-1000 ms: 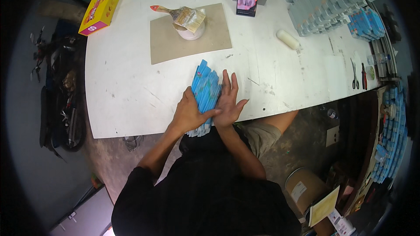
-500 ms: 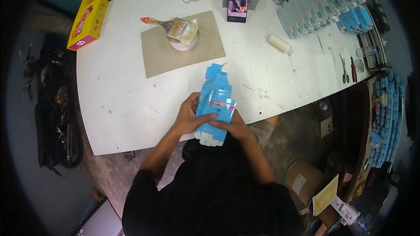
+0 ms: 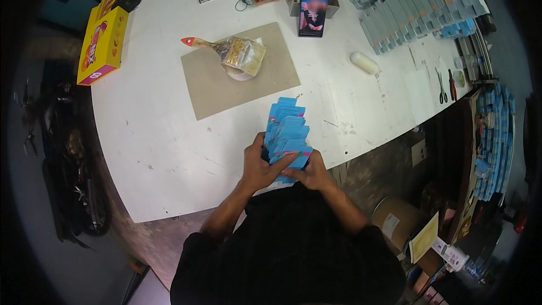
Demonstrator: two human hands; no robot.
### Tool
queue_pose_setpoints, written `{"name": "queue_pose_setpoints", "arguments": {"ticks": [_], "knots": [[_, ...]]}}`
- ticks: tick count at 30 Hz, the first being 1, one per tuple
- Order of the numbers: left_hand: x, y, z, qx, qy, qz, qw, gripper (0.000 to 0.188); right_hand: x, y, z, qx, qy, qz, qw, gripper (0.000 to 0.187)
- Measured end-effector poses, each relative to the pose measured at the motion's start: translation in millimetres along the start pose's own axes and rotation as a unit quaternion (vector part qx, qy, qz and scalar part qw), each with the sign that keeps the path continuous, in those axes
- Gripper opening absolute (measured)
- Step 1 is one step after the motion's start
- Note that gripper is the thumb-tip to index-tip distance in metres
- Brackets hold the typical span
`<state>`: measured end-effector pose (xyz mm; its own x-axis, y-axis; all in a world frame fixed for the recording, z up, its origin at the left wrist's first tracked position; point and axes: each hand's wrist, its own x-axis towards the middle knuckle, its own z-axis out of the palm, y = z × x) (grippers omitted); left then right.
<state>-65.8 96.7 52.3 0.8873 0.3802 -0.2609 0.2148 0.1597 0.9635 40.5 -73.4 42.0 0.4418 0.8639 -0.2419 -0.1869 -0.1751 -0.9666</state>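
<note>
Head view, and I watched the left hand [image 3: 262,164] and right hand [image 3: 313,172] pinch a stepped, fanned stack of flat blue cartons [image 3: 288,130] by the scuffed white counter's [image 3: 164,152] near edge; a bristly brush [image 3: 246,56] lay beyond.

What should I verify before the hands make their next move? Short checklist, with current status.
1. Left hand on the blue card stack: ok, gripping its left side.
2. Right hand on the stack: ok, gripping its lower right.
3. Stack edges even: not ok, the pieces are staggered, their ends stepped.
4. Number of pieces known: cannot tell, they overlap too closely to count.
5. Brush apart from the stack: ok, it lies across the tub on the tan sheet.
6. Scissors apart from both hands: ok, they lie at the right side of the table.
</note>
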Motion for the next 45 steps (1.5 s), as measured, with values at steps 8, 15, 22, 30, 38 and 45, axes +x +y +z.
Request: {"name": "queue_pose_setpoints", "arguments": {"ticks": [8, 15, 22, 30, 38, 45], "knots": [[-5.6, 23.7, -24.5, 0.201, -0.066, -0.005, 0.977, 0.101, 8.5, 22.6, 3.7, 0.039, -0.068, 0.013, 0.997, 0.062], [-7.4, 12.2, 8.0, 0.503, 0.017, 0.111, 0.857, 0.113, 24.4, -55.7, -125.0, -0.025, 0.073, -0.079, 0.994, 0.106], [-5.6, -8.5, 35.7, 0.578, 0.004, 0.097, 0.81, 0.116, 49.7, -80.9, -33.7, -0.032, -0.085, -0.344, 0.935, 0.099], [-8.3, -7.3, 42.0, 0.598, 0.021, 0.082, 0.797, 0.106, 48.8, -4.3, -63.2, 0.03, 0.059, -0.257, 0.964, 0.092], [12.9, 21.4, 56.5, 0.581, -0.101, 0.041, 0.807, 0.103, 4.7, -27.7, -111.9, -0.073, 0.136, -0.23, 0.961, 0.077], [13.4, -19.1, 63.7, 0.583, -0.055, 0.132, 0.8, 0.11, 6.6, -10.2, -59.1, -0.335, 0.033, -0.208, 0.918, 0.077]]}}
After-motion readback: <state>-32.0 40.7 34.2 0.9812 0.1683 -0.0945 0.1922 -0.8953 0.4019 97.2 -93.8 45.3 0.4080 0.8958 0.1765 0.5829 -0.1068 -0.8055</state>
